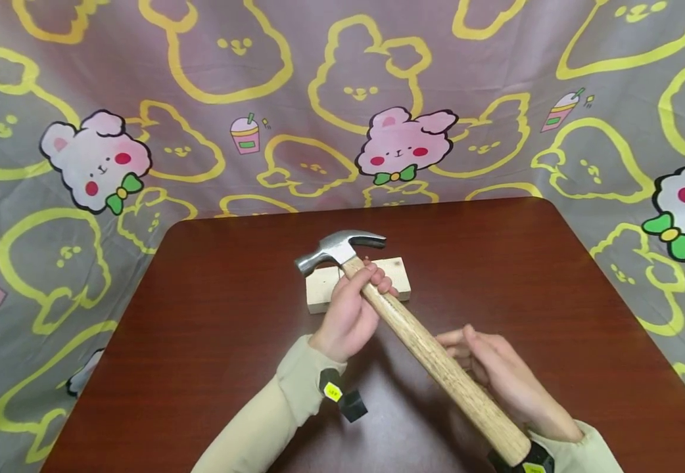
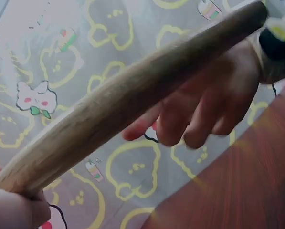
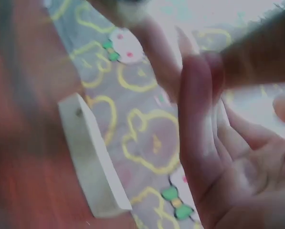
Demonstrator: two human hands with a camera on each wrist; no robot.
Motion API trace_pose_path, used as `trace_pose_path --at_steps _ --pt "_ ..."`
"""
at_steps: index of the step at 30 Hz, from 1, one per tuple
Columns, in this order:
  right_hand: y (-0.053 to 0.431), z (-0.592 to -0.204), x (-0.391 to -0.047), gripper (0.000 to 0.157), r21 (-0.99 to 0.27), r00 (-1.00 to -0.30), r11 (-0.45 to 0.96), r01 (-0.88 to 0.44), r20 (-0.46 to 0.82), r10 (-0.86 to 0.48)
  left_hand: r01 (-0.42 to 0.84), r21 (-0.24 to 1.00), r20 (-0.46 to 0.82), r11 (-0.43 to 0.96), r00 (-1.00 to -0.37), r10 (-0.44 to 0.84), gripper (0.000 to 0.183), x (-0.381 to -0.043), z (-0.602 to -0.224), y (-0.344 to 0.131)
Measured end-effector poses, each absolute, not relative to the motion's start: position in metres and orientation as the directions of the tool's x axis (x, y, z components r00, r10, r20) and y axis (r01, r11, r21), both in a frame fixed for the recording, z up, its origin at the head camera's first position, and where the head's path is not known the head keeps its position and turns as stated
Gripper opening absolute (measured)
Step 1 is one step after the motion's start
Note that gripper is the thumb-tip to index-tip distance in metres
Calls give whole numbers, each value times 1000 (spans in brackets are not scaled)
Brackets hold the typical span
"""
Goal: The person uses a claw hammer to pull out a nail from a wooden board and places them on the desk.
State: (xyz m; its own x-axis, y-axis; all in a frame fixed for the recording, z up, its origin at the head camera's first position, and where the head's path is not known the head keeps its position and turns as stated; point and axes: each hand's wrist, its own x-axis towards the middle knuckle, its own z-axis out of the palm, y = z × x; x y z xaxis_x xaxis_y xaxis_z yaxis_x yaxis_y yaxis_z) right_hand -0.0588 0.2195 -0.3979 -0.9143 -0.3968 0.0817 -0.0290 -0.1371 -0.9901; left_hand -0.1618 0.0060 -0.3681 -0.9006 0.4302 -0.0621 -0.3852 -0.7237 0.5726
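My left hand [image 1: 351, 315] grips a claw hammer [image 1: 431, 348] by its wooden handle, just below the steel head [image 1: 336, 248]. The handle slants down toward the right, its butt end nearest me. Beside the lower handle is my right hand [image 1: 499, 361], its fingers loosely bent and not wrapped around the wood. In the left wrist view the right hand [image 2: 204, 105] hangs behind the handle [image 2: 132, 90] with fingers relaxed. Under the hammer head lies a pale wooden block [image 1: 401, 276] on the table, partly hidden by the left hand.
The dark red-brown table [image 1: 212, 315] has rounded far corners. A patterned cloth [image 1: 295, 79] with yellow outlines and cartoon rabbits hangs behind it and on both sides. Each wrist carries a small black device, the left one [image 1: 351, 404] with a yellow label.
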Motion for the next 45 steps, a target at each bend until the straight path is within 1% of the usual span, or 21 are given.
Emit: trace_pose_path --at_steps 2,4,6,8,9,10,11,13,15,17,19,21,24,26,27,30,33,37,45 --pt "230 -400 -62 40 -974 -961 -221 -53 110 -253 -365 557 -82 -746 -918 388 15 -159 -365 3" --pt "238 -404 -65 32 -925 -987 -368 -96 136 -83 -345 541 -95 -767 -931 352 14 -157 -362 0" --pt "239 -411 -67 25 -847 -984 -502 -175 160 74 -321 528 -107 -786 -944 313 15 -157 -359 -3" --pt "235 -421 -68 24 -775 -963 -572 -268 214 162 -295 517 -113 -804 -954 277 14 -157 -357 -6" --pt "229 -427 -69 25 -745 -951 -591 -309 248 186 -281 512 -118 -812 -959 258 14 -158 -357 -7" --pt "223 -435 -71 28 -701 -934 -619 -353 303 190 -268 506 -122 -820 -963 240 14 -158 -356 -8" --pt "214 -443 -72 31 -677 -908 -613 -407 372 191 -257 500 -125 -827 -966 224 14 -159 -355 -8" --pt "196 -459 -73 44 -622 -845 -603 -499 504 179 -236 496 -127 -836 -972 199 13 -160 -354 -9" --pt "173 -465 -71 59 -557 -787 -613 -560 588 184 -219 492 -129 -843 -975 178 13 -161 -354 -8" --pt "153 -470 -69 66 -519 -745 -599 -610 632 212 -205 494 -126 -845 -978 164 14 -162 -355 -8" --pt "134 -459 -64 69 -468 -737 -639 -610 631 241 -191 497 -122 -846 -981 150 14 -163 -355 -8" --pt "120 -448 -63 65 -368 -726 -717 -592 630 276 -178 497 -120 -849 -983 136 14 -163 -355 -7" --pt "107 -427 -61 51 -230 -745 -804 -548 571 345 -161 494 -119 -854 -986 118 14 -163 -356 -5" --pt "102 -416 -62 42 -163 -783 -840 -517 486 387 -155 496 -119 -854 -987 110 14 -163 -357 -4" --pt "100 -413 -62 39 -139 -805 -854 -501 437 401 -155 498 -122 -853 -987 108 14 -163 -358 -3" --pt "98 -404 -62 38 -95 -860 -882 -461 291 419 -157 512 -128 -844 -986 105 13 -161 -360 0" --pt "101 -398 -64 38 -55 -888 -899 -435 188 419 -160 524 -127 -836 -986 109 14 -159 -362 3" --pt "106 -393 -66 36 -5 -897 -901 -433 105 430 -170 528 -129 -832 -984 119 16 -158 -364 6" --pt "116 -381 -72 35 109 -893 -888 -447 6 450 -196 528 -152 -826 -979 135 16 -156 -366 9"
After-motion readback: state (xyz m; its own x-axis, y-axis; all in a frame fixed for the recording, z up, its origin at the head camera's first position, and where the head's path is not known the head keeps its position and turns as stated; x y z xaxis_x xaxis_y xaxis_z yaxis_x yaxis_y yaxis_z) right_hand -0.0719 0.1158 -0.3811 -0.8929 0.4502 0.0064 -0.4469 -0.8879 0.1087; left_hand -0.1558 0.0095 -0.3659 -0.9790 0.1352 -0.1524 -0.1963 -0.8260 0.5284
